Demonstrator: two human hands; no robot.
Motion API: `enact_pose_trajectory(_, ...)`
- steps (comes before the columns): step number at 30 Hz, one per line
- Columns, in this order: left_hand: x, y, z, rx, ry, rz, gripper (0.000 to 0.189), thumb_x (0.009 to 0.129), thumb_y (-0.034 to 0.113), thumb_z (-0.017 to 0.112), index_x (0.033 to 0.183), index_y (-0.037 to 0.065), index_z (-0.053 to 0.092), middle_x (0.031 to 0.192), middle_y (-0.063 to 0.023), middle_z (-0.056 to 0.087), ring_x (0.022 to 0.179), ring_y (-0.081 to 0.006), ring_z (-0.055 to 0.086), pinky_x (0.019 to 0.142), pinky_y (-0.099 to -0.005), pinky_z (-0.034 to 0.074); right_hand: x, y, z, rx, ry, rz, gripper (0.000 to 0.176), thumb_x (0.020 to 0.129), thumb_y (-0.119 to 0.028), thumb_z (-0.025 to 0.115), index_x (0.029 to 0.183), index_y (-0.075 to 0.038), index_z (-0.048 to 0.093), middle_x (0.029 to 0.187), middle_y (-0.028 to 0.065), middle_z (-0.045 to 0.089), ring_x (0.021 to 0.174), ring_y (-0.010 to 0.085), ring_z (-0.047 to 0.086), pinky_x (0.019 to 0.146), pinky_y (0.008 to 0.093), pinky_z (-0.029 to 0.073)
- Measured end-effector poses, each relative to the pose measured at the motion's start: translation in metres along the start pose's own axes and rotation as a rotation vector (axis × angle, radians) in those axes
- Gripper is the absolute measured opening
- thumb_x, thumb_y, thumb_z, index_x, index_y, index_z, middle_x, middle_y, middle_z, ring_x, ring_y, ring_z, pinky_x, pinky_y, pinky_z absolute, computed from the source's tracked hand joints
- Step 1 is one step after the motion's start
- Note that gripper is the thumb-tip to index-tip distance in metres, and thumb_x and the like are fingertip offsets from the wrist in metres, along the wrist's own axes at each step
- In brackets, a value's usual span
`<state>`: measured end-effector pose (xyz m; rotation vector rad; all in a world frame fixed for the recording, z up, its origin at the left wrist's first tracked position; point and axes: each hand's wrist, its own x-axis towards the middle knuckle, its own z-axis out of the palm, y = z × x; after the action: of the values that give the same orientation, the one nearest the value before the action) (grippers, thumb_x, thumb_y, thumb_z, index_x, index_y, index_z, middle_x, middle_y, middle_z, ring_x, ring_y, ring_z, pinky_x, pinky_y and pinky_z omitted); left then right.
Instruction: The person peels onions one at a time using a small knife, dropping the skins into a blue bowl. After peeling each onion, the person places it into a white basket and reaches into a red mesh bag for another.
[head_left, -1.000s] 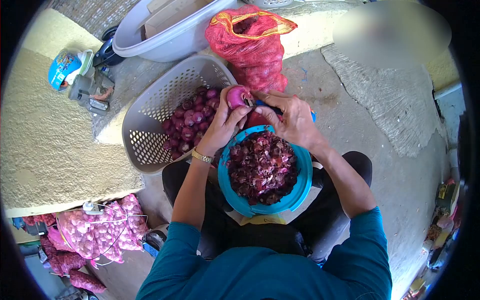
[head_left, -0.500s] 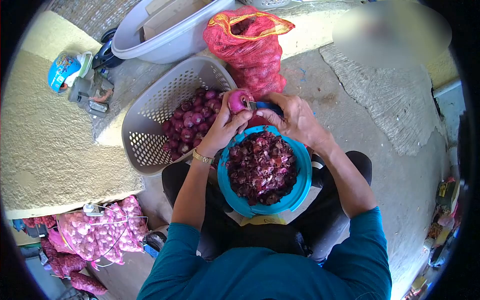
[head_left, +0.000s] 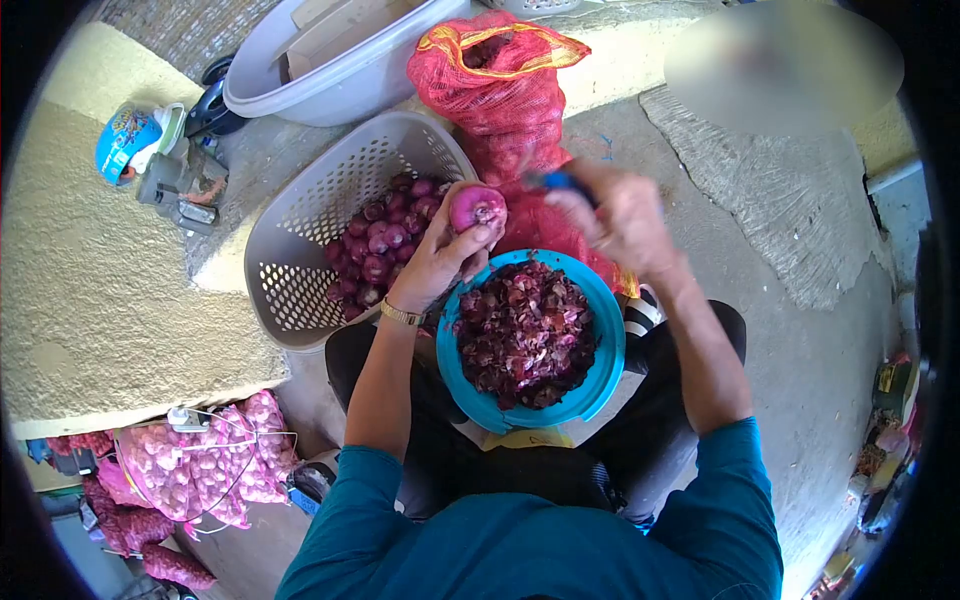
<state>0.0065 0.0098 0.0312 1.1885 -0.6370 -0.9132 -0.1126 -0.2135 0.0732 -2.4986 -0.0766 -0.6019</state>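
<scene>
A purple-red onion (head_left: pixel 478 208), root end up, is gripped in my left hand (head_left: pixel 440 262) above the rim of the basket. My right hand (head_left: pixel 628 222) is closed around the blue handle of a small knife (head_left: pixel 565 184), blurred by motion and apart from the onion. Below both hands sits a turquoise basin (head_left: pixel 608 352) between my legs, heaped with dark onion skins (head_left: pixel 525 335). Left of it, a grey perforated basket (head_left: pixel 290 215) holds many purple onions (head_left: pixel 385 240).
A red mesh sack (head_left: pixel 500 105) stands ahead, beside the basket. Behind it is a pale plastic tub (head_left: pixel 340 60). Mesh bags of pinkish bulbs (head_left: pixel 205 460) lie at the lower left, near a low ledge (head_left: pixel 110 300). Assorted items line the right edge.
My right hand has drawn the knife away from the onion, up and to the right. The onion in my left hand has tilted, so its root end now faces me.
</scene>
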Motion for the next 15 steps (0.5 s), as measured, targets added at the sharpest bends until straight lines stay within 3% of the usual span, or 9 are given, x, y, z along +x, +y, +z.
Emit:
enact_pose_trajectory(1, -0.002, 0.002, 0.000, 0.002, -0.001, 0.004, 0.048, 0.094, 0.021, 0.063, 0.133, 0.009, 0.037, 0.091, -0.0005, 0.054, 0.059, -0.0043, 0.047, 0.050, -0.0200, 0.038, 0.001, 0.004, -0.008, 0.020, 0.073, 0.097, 0.037, 0.090, -0.042, 0.064, 0.090, -0.005, 0.063, 0.073, 0.0171, 0.064, 0.071, 0.0376, 0.064, 0.063, 0.0443, 0.050)
enact_pose_trajectory(4, -0.004, 0.002, -0.001, 0.039, 0.030, -0.012, 0.045, 0.093, 0.018, 0.064, 0.129, 0.010, 0.039, 0.092, -0.0012, 0.055, 0.058, -0.0055, 0.048, 0.050, -0.0214, 0.039, -0.005, 0.004, -0.014, 0.096, 0.052, 0.106, 0.037, 0.089, -0.041, 0.066, 0.091, -0.004, 0.065, 0.072, 0.0182, 0.063, 0.068, 0.0361, 0.064, 0.063, 0.0436, 0.049)
enact_pose_trajectory(6, 0.002, -0.004, -0.003, 0.039, -0.041, 0.020, 0.049, 0.090, 0.012, 0.067, 0.129, 0.009, 0.038, 0.096, -0.0030, 0.055, 0.068, -0.0082, 0.054, 0.056, -0.0227, 0.045, -0.008, 0.001, -0.013, 0.096, 0.017, 0.053, 0.040, 0.089, -0.043, 0.066, 0.092, -0.003, 0.064, 0.072, 0.0192, 0.061, 0.067, 0.0358, 0.063, 0.063, 0.0437, 0.048)
enact_pose_trajectory(8, 0.005, -0.010, 0.000, -0.013, -0.056, 0.059, 0.052, 0.089, 0.008, 0.069, 0.130, 0.009, 0.038, 0.100, -0.0040, 0.055, 0.076, -0.0098, 0.056, 0.063, -0.0239, 0.048, -0.005, 0.003, -0.015, 0.129, -0.135, 0.130, 0.041, 0.089, -0.044, 0.065, 0.092, -0.002, 0.064, 0.071, 0.0195, 0.060, 0.068, 0.0367, 0.063, 0.063, 0.0440, 0.048)
enact_pose_trajectory(10, 0.008, -0.013, 0.001, -0.063, -0.065, 0.103, 0.055, 0.087, 0.004, 0.070, 0.131, 0.008, 0.038, 0.103, -0.0050, 0.055, 0.083, -0.0114, 0.058, 0.069, -0.0250, 0.052, -0.005, 0.000, -0.016, 0.182, -0.191, 0.155, 0.044, 0.091, -0.044, 0.064, 0.099, -0.001, 0.061, 0.077, 0.0208, 0.061, 0.075, 0.0378, 0.064, 0.068, 0.0446, 0.048)
enact_pose_trajectory(12, 0.010, -0.017, 0.000, 0.005, 0.004, 0.140, 0.060, 0.084, -0.001, 0.071, 0.133, 0.008, 0.037, 0.106, -0.0066, 0.055, 0.095, -0.0132, 0.059, 0.080, -0.0275, 0.054, -0.008, -0.001, -0.002, 0.316, -0.132, 0.197, 0.051, 0.093, -0.045, 0.062, 0.113, 0.001, 0.054, 0.095, 0.0257, 0.063, 0.090, 0.0398, 0.063, 0.079, 0.0460, 0.047)
enact_pose_trajectory(13, 0.012, -0.019, 0.000, 0.004, 0.003, 0.138, 0.060, 0.084, -0.001, 0.071, 0.133, 0.008, 0.037, 0.106, -0.0066, 0.055, 0.095, -0.0132, 0.059, 0.080, -0.0275, 0.054, -0.010, 0.001, 0.009, 0.317, -0.133, 0.199, 0.051, 0.093, -0.045, 0.062, 0.113, 0.001, 0.054, 0.095, 0.0257, 0.063, 0.090, 0.0398, 0.063, 0.079, 0.0460, 0.047)
enact_pose_trajectory(15, 0.015, -0.019, 0.003, 0.053, 0.031, 0.172, 0.063, 0.084, -0.003, 0.070, 0.136, 0.008, 0.037, 0.108, -0.0066, 0.054, 0.095, -0.0139, 0.059, 0.083, -0.0294, 0.054, -0.012, 0.002, 0.026, 0.329, -0.166, 0.353, 0.056, 0.095, -0.045, 0.059, 0.121, 0.002, 0.046, 0.110, 0.0293, 0.058, 0.104, 0.0409, 0.059, 0.089, 0.0471, 0.045)
